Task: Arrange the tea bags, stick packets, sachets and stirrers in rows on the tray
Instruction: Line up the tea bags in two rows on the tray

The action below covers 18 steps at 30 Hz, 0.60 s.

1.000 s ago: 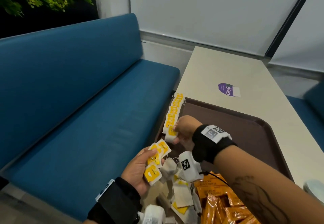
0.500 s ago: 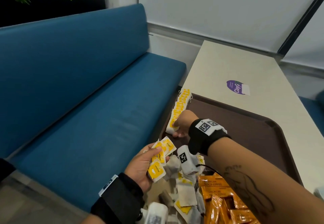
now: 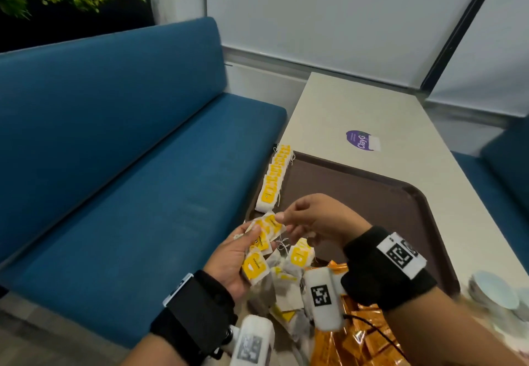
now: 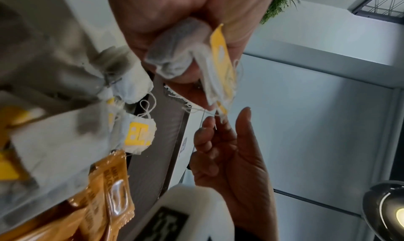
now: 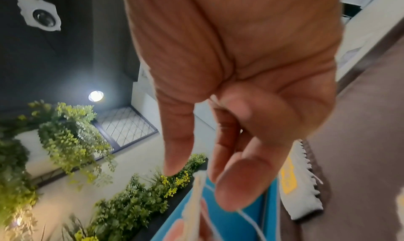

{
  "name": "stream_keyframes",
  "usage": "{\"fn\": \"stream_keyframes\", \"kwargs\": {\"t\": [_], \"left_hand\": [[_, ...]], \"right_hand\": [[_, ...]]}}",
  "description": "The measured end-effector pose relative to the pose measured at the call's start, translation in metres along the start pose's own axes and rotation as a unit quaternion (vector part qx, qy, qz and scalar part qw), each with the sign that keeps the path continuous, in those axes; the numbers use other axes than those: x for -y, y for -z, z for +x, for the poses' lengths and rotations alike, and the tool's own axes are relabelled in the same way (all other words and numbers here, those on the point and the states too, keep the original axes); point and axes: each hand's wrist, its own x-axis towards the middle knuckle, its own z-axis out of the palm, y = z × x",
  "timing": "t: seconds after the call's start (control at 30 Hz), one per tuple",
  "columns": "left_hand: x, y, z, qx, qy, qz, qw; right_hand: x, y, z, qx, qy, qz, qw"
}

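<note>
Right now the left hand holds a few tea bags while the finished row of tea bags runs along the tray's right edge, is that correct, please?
Not quite: the row of tea bags runs along the left edge of the tray, next to the blue bench, as the head view shows. The rest stands: the left hand does hold a few tea bags.

A café or canteen seating nook: a long blue padded bench (image 3: 120, 148) runs beside a narrow cream tabletop (image 3: 380, 113) bearing a purple sticker (image 3: 361, 140) and a brown serving tray (image 3: 380, 194). Window blinds (image 3: 329, 13) fill the far wall, leafy planters (image 5: 72, 141) line a ledge, and a round ceiling light (image 5: 95, 96) glows overhead
</note>
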Motion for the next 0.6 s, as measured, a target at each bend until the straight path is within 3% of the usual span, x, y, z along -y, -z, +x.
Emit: {"fn": "stream_keyframes", "kwargs": {"t": [0.1,0.27,0.6], "left_hand": [[0.005,-0.002,-0.004,0.001,0.006,0.006,1.0],[0.014,0.0,-0.007,-0.002,0.021,0.021,1.0],[0.012,0.006,-0.013,-0.026,0.032,0.03,0.999]], "right_hand": [[-0.013,-0.008,-0.013,0.004,-0.001,0.046,0.999],[-0.031,-0.018,-0.02,-0.052,0.005,0.123,0.991],[-0.028,-0.025,-0.015,-0.099,0.03,0.167,0.981]]}}
